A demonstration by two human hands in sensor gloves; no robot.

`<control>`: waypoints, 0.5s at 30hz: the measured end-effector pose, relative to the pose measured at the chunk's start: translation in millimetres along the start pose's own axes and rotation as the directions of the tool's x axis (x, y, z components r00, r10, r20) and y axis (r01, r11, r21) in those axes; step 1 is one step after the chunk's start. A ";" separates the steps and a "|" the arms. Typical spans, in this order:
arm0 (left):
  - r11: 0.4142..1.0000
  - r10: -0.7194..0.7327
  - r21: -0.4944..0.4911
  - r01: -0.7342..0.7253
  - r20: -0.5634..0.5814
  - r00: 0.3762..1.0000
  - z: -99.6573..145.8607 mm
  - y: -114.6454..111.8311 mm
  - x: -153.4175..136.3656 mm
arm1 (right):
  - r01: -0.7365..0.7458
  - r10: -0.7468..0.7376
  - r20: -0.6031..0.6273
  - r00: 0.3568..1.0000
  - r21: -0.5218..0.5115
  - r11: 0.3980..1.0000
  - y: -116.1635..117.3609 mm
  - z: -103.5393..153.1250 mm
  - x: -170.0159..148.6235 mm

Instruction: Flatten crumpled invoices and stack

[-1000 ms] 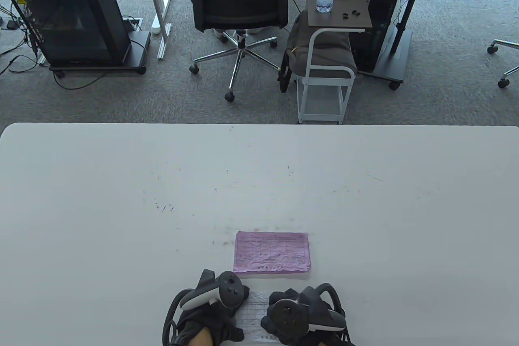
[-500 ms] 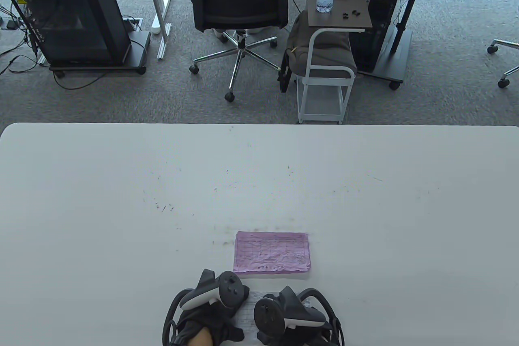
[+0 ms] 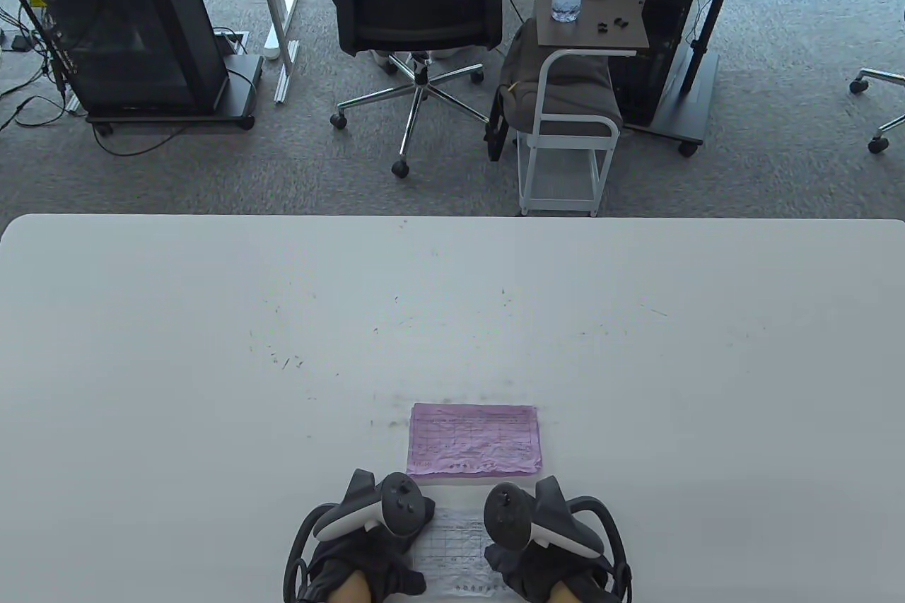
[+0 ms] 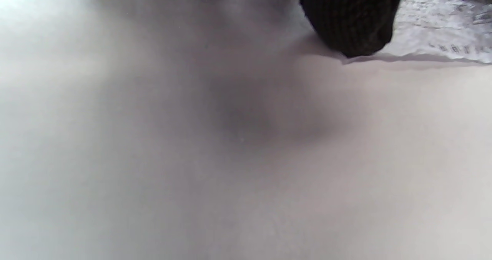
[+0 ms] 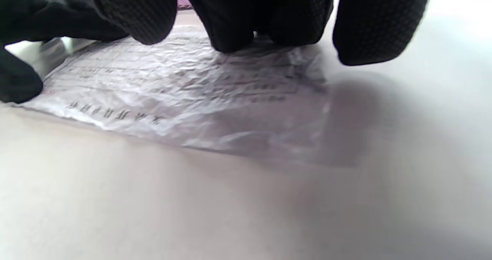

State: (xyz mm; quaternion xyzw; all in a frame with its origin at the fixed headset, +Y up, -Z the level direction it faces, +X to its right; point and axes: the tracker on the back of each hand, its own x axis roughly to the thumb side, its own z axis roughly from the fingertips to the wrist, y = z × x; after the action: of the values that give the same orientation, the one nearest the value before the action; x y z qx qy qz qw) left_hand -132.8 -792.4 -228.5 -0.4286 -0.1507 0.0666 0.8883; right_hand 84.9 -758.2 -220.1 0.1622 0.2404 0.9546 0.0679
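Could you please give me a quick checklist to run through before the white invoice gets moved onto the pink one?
1. White invoice lies on the table: ok.
2. White invoice fully flat: not ok; wrinkles show in the right wrist view.
3. Left hand on the sheet's left side: ok.
4. Right hand fingers pressing the sheet's right side: ok.
5. Pink invoice flat just beyond, nothing on top: ok.
6. More sheets under the pink invoice: cannot tell.
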 end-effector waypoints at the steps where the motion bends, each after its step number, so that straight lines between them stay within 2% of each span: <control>1: 1.000 0.000 0.001 0.000 0.001 1.000 0.0 0.0 -0.1 | 0.046 -0.046 -0.008 0.999 -0.071 0.996 -4.4 2.6 -7.8; 4: 1.000 0.001 -0.001 -0.001 0.000 1.000 -0.2 0.2 0.0 | 0.195 -0.208 -0.053 0.977 -0.193 0.962 -11.9 10.1 -27.7; 7: 1.000 0.002 0.000 -0.002 0.001 1.000 -0.1 0.2 -0.4 | 0.257 -0.278 -0.091 0.956 -0.190 0.948 -9.9 10.3 -36.2; 11: 1.000 0.000 0.000 0.000 0.005 1.000 -0.1 0.4 -0.5 | 0.273 -0.284 -0.097 0.954 -0.108 0.956 1.5 0.9 -37.3; 13: 1.000 0.001 -0.002 -0.001 0.010 1.000 -0.3 0.5 -0.9 | 0.163 -0.178 -0.101 0.979 -0.138 0.977 2.8 -2.4 -35.2; 15: 1.000 0.002 -0.002 -0.002 0.011 1.000 -0.4 0.4 -0.8 | 0.131 -0.142 -0.105 0.984 -0.107 0.986 6.1 -4.8 -32.7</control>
State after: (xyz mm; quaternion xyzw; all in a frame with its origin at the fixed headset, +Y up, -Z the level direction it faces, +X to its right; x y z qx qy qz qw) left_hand -133.4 -792.7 -229.2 -0.4293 -0.1554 0.0696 0.8870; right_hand 113.6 -772.5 -230.2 0.0876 0.2065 0.9661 0.1276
